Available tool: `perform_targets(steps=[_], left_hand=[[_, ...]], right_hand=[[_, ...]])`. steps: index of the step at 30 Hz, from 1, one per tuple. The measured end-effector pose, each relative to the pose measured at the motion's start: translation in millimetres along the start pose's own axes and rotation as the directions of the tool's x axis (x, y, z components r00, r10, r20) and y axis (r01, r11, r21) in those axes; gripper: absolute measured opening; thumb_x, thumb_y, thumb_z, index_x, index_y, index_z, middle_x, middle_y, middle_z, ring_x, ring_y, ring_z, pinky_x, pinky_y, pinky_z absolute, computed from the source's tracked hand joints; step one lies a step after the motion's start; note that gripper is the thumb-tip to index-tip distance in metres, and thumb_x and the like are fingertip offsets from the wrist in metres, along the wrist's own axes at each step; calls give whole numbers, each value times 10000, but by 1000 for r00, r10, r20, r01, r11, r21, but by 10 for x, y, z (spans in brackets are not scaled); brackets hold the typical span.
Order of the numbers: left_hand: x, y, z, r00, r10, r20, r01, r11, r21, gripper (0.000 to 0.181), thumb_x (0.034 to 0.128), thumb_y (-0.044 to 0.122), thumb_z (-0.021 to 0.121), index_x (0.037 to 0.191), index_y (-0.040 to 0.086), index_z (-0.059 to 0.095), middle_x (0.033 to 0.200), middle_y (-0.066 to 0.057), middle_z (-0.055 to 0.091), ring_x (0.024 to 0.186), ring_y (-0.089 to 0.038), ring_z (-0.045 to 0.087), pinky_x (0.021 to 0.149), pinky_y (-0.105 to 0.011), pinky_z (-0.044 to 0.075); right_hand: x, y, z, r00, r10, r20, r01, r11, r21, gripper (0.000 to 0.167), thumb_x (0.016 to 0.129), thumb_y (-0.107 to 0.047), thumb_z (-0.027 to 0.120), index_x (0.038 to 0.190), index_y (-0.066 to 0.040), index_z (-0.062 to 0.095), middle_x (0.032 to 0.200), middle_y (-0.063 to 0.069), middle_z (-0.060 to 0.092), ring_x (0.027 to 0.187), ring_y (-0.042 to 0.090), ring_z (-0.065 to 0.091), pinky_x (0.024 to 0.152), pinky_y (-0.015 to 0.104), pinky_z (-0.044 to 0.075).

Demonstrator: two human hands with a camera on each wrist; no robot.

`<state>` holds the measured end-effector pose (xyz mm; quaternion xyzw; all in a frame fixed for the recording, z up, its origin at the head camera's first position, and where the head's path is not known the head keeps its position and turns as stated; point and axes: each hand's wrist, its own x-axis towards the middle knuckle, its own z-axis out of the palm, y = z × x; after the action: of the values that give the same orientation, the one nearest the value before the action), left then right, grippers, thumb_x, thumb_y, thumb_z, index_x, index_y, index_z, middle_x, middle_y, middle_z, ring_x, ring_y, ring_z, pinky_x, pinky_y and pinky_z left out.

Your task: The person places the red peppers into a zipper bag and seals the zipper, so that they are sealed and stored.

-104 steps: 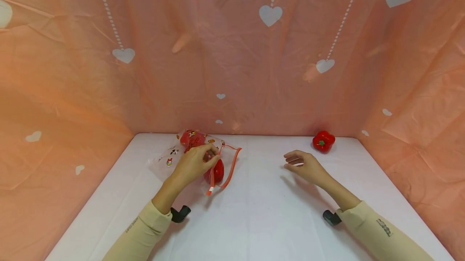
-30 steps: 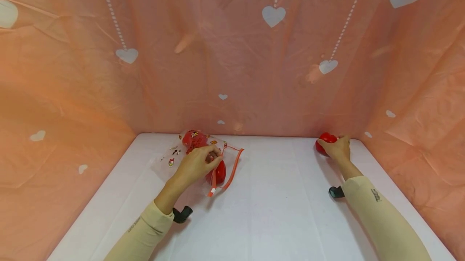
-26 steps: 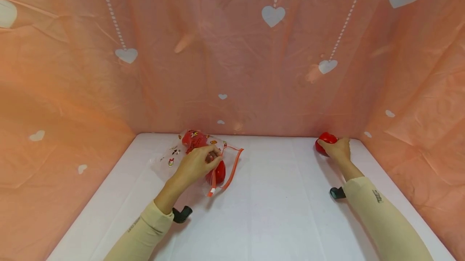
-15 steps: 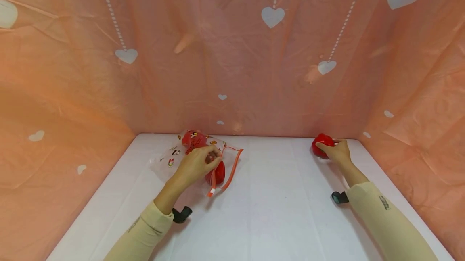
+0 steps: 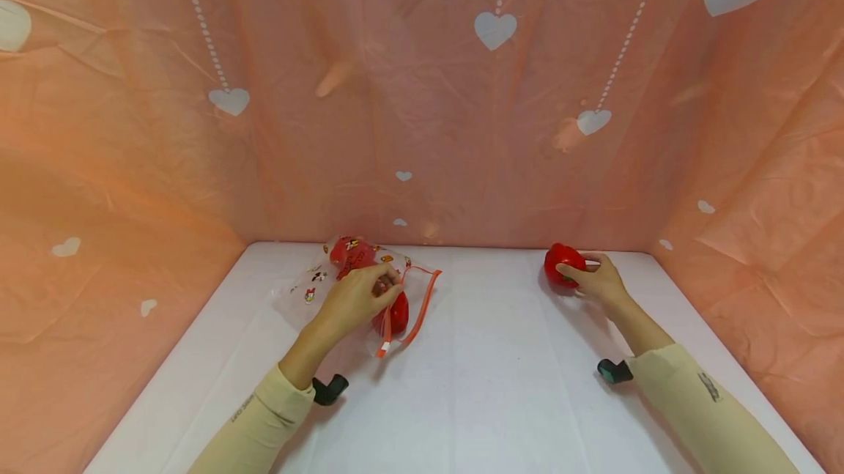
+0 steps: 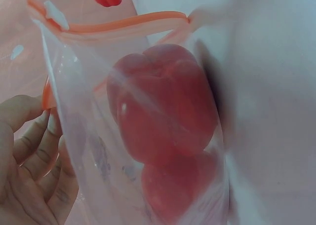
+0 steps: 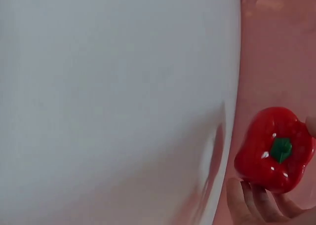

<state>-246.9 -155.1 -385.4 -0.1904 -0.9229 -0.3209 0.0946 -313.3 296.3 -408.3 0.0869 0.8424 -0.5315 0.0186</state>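
My left hand [image 5: 359, 294] pinches the orange-edged rim of a clear zip bag [image 6: 84, 116] printed with cartoon figures, keeping its mouth apart. Inside the bag lie red bell peppers [image 6: 163, 106], one behind the other in the left wrist view. The bag rests on the table at the back left. Over at the back right, my right hand [image 5: 601, 283] grips another red bell pepper [image 5: 564, 265] between thumb and fingers. Its green stem [image 7: 281, 150] faces the right wrist camera. Whether this pepper touches the table is hard to tell.
A white-covered table [image 5: 488, 386] lies beneath both hands. Orange sheeting [image 5: 435, 130] with white hearts walls in the back and sides. Dark wrist-camera mounts [image 5: 330, 389] stick out by each sleeve.
My right hand has reached the pepper at the back right, taken hold of it and moved it left. My left hand stays at the bag's rim.
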Motion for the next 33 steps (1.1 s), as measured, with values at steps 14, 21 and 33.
perform_targets(steps=[14,21,33], left_hand=[[9,-6,2,1000,10,-6,-10,1000,11,122,972,201,816,1068,166,750,929,40,750,834,-135,669,727,-305,581],[8,12,-10,1000,15,-2,-15,1000,-4,119,975,199,812,1068,161,748,934,40,749,840,-135,674,744,-320,587],[0,6,-7,1000,20,-3,-20,1000,-4,108,976,202,810,1057,168,747,918,51,741,828,-122,667,729,-313,577]], right_hand=[[-293,-214,323,988,-78,133,80,997,-10,843,1015,-362,748,1626,-4,290,1623,305,360,1411,498,443,1070,538,541],[-395,-264,476,977,-121,177,126,992,-13,817,999,-349,775,1622,-47,342,1598,283,410,1390,490,461,1032,542,565],[-509,-321,758,943,-160,290,156,987,39,785,980,-244,804,1587,3,372,1543,302,488,1282,443,633,928,486,620]])
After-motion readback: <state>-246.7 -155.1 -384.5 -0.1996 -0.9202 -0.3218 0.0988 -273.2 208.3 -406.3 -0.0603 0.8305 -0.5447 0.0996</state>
